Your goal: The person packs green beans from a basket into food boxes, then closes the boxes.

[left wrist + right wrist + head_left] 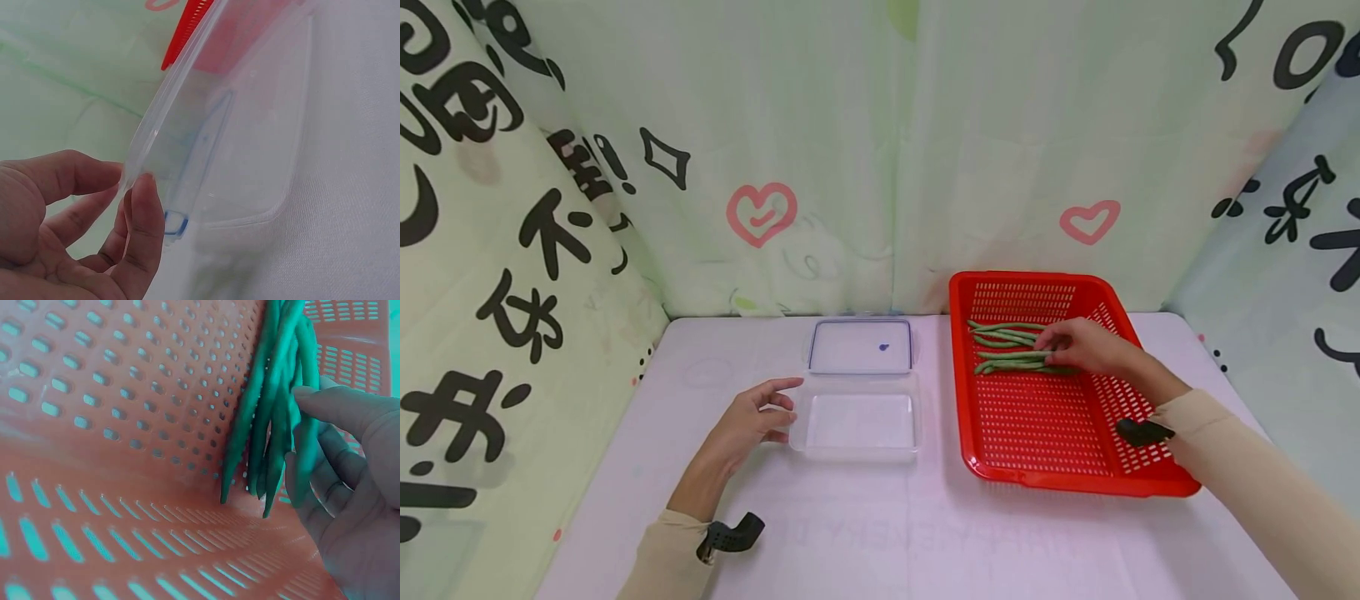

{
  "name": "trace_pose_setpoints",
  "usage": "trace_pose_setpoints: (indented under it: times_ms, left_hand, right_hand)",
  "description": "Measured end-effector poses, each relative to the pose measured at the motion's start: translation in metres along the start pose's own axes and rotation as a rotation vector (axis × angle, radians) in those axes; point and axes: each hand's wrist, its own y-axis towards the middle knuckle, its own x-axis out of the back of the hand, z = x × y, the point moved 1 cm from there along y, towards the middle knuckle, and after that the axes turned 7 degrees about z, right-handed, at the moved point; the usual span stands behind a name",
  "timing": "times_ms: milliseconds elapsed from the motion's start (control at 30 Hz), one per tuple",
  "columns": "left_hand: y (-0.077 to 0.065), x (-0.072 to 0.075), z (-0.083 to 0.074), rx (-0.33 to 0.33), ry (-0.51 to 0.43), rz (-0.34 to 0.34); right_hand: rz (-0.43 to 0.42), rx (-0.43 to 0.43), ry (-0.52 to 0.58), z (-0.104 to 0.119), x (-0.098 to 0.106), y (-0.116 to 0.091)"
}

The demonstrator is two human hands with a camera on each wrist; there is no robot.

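A clear plastic container (861, 423) stands at the middle of the table. My left hand (737, 429) is at its left side, pinching the rim between thumb and fingers, as the left wrist view shows. To the right is a red perforated basket (1037, 433) with green beans lying in two small groups. My right hand (1090, 343) reaches into it and pinches a green bean (307, 419) between thumb and fingers. More green beans (1007, 365) lie against the fingers and beyond them. How many beans the right fingers hold is partly hidden.
A clear lid (857, 346) with a blue border lies behind the container, near the back curtain (865, 208). A pale cloth covers the table (850, 533). Printed curtains close off the left and right sides.
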Motion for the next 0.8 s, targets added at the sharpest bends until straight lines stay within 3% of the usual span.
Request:
trace_pose_setpoints:
  times_ms: [133, 400, 800]
  left_hand:
    - [0.000, -0.001, -0.001, 0.002, 0.005, 0.000]
    - [0.001, -0.001, -0.001, 0.012, 0.016, -0.010]
    - [0.000, -0.002, -0.003, 0.011, 0.013, -0.010]
  right_hand:
    - [-0.008, -0.006, 0.036, 0.002, 0.002, -0.007]
    - [0.071, -0.036, 0.024, 0.009, 0.003, -0.012]
    - [-0.094, -0.092, 0.152, 0.015, 0.008, -0.027]
